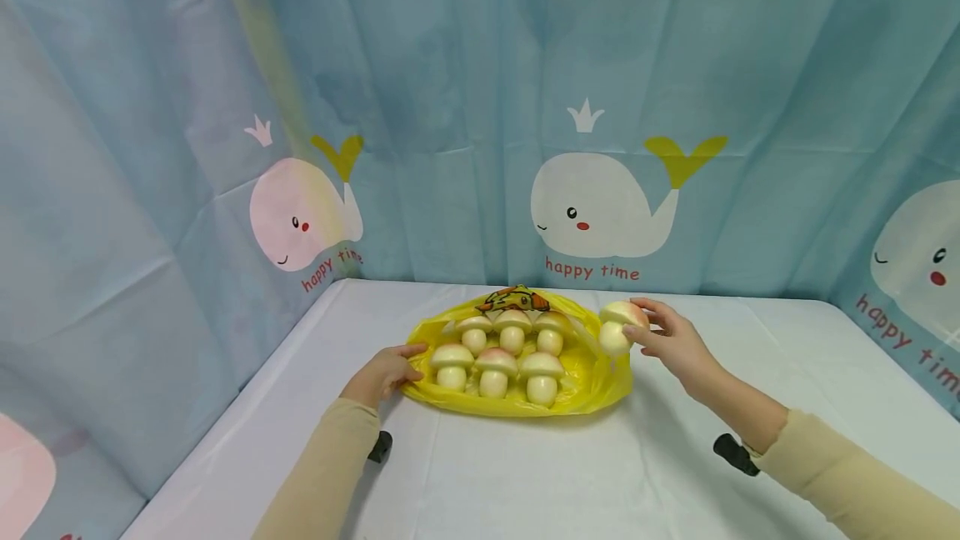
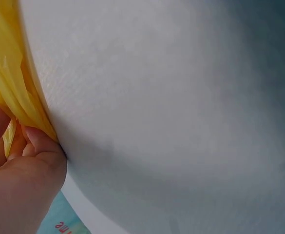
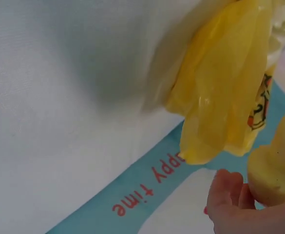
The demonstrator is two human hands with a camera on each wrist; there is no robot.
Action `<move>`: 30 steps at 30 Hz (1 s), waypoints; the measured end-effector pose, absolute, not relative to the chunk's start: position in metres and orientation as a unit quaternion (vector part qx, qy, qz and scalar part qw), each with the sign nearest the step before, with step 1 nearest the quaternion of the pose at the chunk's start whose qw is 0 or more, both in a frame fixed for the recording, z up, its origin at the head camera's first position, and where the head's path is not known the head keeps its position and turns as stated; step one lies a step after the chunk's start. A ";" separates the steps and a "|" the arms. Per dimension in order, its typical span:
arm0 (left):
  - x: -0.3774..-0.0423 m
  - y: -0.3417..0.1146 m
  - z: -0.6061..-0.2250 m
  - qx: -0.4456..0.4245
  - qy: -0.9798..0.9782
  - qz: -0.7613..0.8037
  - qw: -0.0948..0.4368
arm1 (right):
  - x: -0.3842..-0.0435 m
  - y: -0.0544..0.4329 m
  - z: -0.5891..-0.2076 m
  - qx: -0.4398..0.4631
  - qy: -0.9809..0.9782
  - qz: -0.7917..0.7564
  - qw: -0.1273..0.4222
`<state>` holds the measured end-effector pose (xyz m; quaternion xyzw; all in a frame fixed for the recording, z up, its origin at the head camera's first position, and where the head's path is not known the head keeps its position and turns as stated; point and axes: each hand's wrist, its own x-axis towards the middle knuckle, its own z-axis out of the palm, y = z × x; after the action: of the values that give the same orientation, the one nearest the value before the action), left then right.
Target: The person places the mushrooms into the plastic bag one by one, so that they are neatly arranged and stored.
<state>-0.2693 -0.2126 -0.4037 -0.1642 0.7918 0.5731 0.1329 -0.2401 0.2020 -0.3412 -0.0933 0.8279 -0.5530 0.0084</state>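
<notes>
A yellow plastic bag [image 1: 585,390] lies spread with its mouth wide, a cartoon duck print at its far edge. Inside stand several model mushrooms [image 1: 494,372] in two rows, pale stems down and rosy-cream caps up. My left hand [image 1: 384,375] pinches the bag's left edge between thumb and fingers; the left wrist view shows the bunched plastic [image 2: 15,83] there. Between the thumb and fingers of my right hand [image 1: 678,347] is another mushroom [image 1: 617,330], held upright at the bag's right edge. The right wrist view shows this mushroom [image 3: 271,175] beside the yellow plastic.
A white-covered table [image 1: 525,482] carries the bag. Behind and to the sides hangs a light blue curtain [image 1: 450,107] printed with whales and red lettering. Dark wrist devices [image 1: 735,454] sit under both sleeves.
</notes>
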 end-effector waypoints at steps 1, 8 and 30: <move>-0.270 -0.213 -0.404 -0.165 0.792 0.573 0.132 | -0.240 0.200 -0.342 -0.103 0.833 -0.543 0.007; -0.265 -0.208 -0.401 -0.169 0.796 0.569 0.122 | -0.245 0.181 -0.351 -0.145 0.857 -0.493 0.006; -0.268 -0.207 -0.406 -0.150 0.791 0.582 0.115 | -0.256 0.148 -0.382 -0.141 0.935 -0.325 -0.030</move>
<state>-0.2683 -0.2068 -0.4056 -0.1499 0.7911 0.5818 0.1146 -0.2565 0.1480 -0.3825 -0.1406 0.9347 -0.3249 -0.0302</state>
